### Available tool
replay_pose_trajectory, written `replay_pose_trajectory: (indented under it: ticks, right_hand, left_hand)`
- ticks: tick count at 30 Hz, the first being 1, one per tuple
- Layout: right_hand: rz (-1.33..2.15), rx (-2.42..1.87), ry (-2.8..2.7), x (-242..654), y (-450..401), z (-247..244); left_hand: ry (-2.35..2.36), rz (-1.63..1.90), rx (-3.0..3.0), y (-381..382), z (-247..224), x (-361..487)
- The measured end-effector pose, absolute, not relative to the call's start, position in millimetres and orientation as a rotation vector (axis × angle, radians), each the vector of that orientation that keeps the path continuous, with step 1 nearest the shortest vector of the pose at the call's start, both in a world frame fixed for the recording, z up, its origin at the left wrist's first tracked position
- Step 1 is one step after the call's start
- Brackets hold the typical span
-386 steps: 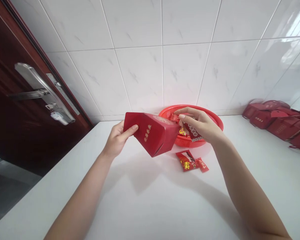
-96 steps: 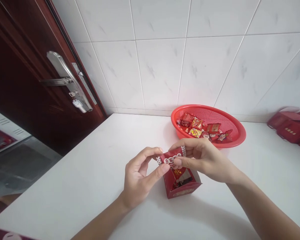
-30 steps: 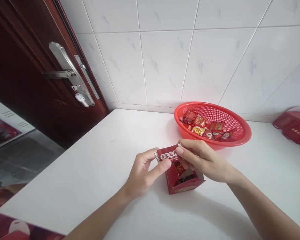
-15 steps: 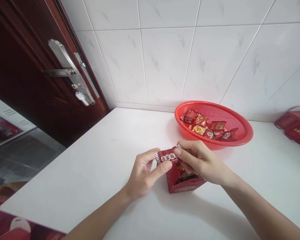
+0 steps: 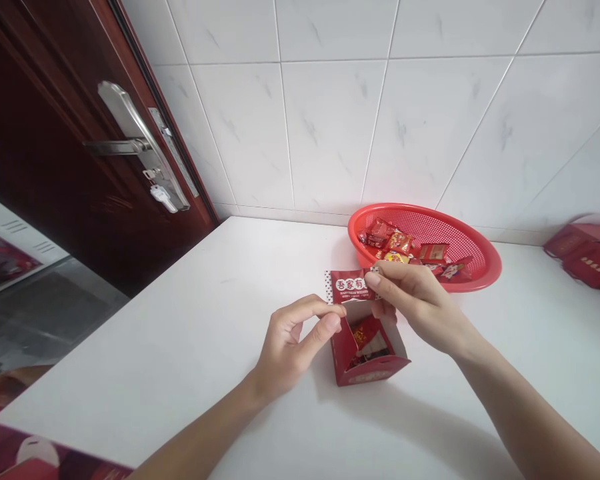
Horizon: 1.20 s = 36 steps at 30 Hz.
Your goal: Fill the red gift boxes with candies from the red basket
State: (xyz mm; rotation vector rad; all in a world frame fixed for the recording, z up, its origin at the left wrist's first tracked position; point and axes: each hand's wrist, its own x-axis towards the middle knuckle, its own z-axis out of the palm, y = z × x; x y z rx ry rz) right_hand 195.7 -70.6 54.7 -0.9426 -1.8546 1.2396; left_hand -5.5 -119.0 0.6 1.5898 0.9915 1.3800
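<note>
My right hand (image 5: pixel 413 300) pinches a red candy packet (image 5: pixel 353 285) by its right end, above the back of a small red box (image 5: pixel 370 377). White characters on an oval patch and dotted ends mark the packet. My left hand (image 5: pixel 293 347) is beside the box's upper left corner, thumb and forefinger bent with a small gap between the tips; it holds nothing. The box stands upright on the white table with its top open. Inside, red wrapped candies (image 5: pixel 365 333) show. My right fingers partly cover the packet's right end.
Behind my right hand stands a red plastic basket (image 5: pixel 487 257) with several wrapped candies. Red boxes or bags (image 5: pixel 587 257) lie at the right, against the tiled wall (image 5: pixel 330 133). A dark red door (image 5: pixel 40 120) with keys is beyond the white table (image 5: pixel 190 320).
My left fingers have let go of the candy packet. My right hand has lifted it up and slightly right, uncovering more of the box's inside. The box stays in place.
</note>
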Motion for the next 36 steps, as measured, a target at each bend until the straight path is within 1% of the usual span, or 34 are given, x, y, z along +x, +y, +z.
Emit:
replay_pose_trajectory:
  ticks: [7, 14, 20, 25, 27, 32, 36]
  right_hand:
    - [1.351, -0.869, -1.986, 201.5, -71.0, 60.0]
    - [1.366, -0.877, -2.041, 204.1, -70.0, 60.5]
    - [1.284, -0.915, -2.039, 204.7, -66.9, 57.3]
    - [1.408, -0.895, -1.952, 203.6, -66.8, 57.3]
    - [1.315, -0.894, -1.965, 204.3, -67.7, 59.5]
    - [0.918, -0.976, -2.068, 215.6, -71.9, 70.8]
    - [0.8, -1.004, -2.144, 225.6, -77.3, 80.1]
  left_hand:
    - [0.992, 1.359, 1.528, -116.3, 1.9, -3.3]
    - [1.048, 1.399, 1.484, -113.9, 2.7, -3.8]
    - [1.053, 1.402, 1.51, -113.9, 1.2, -2.7]
    - [1.028, 1.418, 1.618, -114.7, -1.5, -3.9]
    - [1.006, 1.428, 1.679, -114.4, -4.0, -4.7]
    - [0.997, 1.404, 2.009, -114.4, -13.4, -4.1]
    - [1.03, 1.343, 2.24, -115.6, -17.5, -1.8]
